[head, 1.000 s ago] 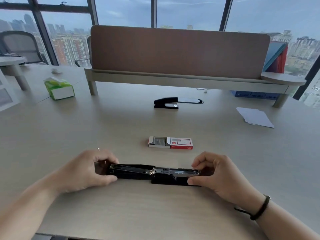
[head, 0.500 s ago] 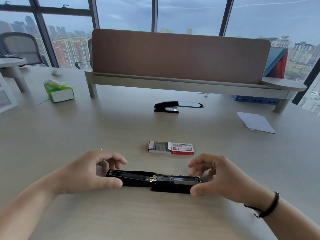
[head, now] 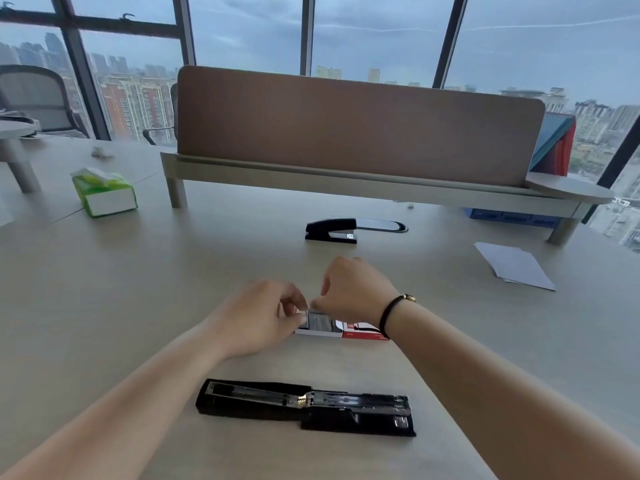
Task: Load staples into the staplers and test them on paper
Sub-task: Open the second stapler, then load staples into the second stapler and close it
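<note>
Both hands, left hand (head: 258,315) and right hand (head: 353,289), are pinching at the staple box (head: 341,329) mid-tabletop, apparently extracting a strip; next, seating it in the opened stapler (head: 306,407) nearby.

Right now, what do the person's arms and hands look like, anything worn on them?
Both forearms are bare, with no sleeves in view. The right hand has a thin black cord bracelet around the wrist, with a small gold-coloured bead or clasp on it. The left hand and its wrist show no band or watch. No rings or gloves are visible on the fingers.
</note>
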Motion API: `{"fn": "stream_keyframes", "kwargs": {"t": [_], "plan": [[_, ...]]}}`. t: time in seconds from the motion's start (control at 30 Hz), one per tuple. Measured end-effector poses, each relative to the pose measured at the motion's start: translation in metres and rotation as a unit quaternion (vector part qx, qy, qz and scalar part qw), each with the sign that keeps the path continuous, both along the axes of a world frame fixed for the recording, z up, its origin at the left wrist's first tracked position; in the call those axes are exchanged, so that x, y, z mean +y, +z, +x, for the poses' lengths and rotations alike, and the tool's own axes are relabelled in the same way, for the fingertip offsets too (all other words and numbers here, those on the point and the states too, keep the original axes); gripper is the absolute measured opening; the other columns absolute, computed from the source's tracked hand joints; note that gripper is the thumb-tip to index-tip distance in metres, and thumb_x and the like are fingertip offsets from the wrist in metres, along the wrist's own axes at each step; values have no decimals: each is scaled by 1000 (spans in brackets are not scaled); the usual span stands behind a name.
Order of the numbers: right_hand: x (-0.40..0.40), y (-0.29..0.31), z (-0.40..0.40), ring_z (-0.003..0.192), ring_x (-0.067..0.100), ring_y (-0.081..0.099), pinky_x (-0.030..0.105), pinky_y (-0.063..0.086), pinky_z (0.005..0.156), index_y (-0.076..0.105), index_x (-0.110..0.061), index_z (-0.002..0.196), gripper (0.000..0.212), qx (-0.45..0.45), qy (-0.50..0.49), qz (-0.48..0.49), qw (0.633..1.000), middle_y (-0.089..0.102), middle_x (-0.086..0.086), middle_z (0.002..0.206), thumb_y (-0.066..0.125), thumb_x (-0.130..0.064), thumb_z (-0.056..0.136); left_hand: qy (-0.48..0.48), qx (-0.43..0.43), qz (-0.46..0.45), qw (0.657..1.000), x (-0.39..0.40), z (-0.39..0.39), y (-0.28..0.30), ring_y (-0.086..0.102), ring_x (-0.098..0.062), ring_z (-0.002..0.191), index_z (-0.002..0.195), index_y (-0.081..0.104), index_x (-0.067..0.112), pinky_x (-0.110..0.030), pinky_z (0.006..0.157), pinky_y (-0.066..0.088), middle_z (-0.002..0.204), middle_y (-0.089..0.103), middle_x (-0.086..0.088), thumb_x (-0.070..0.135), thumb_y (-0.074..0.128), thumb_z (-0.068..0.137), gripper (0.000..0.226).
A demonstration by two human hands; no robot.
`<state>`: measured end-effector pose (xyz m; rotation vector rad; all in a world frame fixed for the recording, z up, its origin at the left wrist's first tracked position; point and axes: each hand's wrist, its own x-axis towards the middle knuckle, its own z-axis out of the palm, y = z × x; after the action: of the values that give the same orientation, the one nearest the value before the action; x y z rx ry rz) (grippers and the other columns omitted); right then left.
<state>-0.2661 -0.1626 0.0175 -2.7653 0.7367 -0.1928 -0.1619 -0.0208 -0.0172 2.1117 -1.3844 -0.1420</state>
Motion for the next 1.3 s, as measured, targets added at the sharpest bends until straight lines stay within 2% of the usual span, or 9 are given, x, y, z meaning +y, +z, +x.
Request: {"fn": "stream_keyframes", "kwargs": {"t": [0.1,0.23,0.53,0.73,0.9,1.07,1.13,1.2,1.3], "plan": [[-4,-4,6,80,29,60,29,45,57,49,-16,58,21,34,5,-6,999,56,2,65,63,-23,72,24,-5,-3,1000,8,3,-8,55,2,63,84,71,30,-24,65,50,67,62,16,38,70,83,8],[-2,-6,9,86,27,58,30,39,54,40,-19,62,33,52,8,-20,998,47,-2,68,68,-30,76,33,6,-1,999,15,3,-8,55,2,63,83,72,31,-23,65,49,67,63,16,31,69,83,3],[4,-4,1,79,26,55,28,39,55,37,-21,65,34,66,-18,-16,998,45,-2,71,69,-26,73,36,21,-16,999,19,-2,-1,57,-3,66,82,71,30,-31,67,53,67,63,12,31,71,82,0],[8,-1,2,52,17,46,24,31,43,45,-15,53,29,61,-11,21,998,48,0,53,68,-18,71,36,30,-23,999,20,-6,1,56,-5,62,83,72,29,-26,63,48,63,61,11,30,72,82,2],[10,12,-22,46,11,50,21,41,46,74,-7,62,22,-49,-23,139,989,63,2,52,73,-28,72,-6,72,-50,996,21,-17,9,59,-3,65,87,75,26,-11,59,43,70,67,7,36,76,81,11],[13,5,-74,53,15,66,25,54,55,73,-1,76,17,-161,6,351,922,74,11,63,80,-17,77,-93,117,-25,988,21,-48,21,60,2,75,92,76,30,-7,65,42,85,71,16,48,77,75,25],[14,-1,-92,57,18,69,29,57,61,73,-2,75,9,-212,14,401,891,74,14,65,78,-8,79,-91,126,-12,988,19,-59,22,58,4,71,90,75,31,-8,63,42,80,70,17,49,79,73,25],[14,-7,-106,61,17,68,30,56,66,75,-6,75,7,-242,17,411,879,74,15,68,79,-10,79,-84,126,-4,988,16,-68,23,55,6,65,90,75,30,-7,59,41,75,68,15,49,80,73,26],[17,-14,-119,64,15,59,30,49,65,77,-18,75,20,-265,25,363,893,73,14,75,80,-37,69,-93,133,-3,987,14,-76,24,53,8,57,89,76,30,-6,54,39,73,67,18,48,79,75,22]]}}
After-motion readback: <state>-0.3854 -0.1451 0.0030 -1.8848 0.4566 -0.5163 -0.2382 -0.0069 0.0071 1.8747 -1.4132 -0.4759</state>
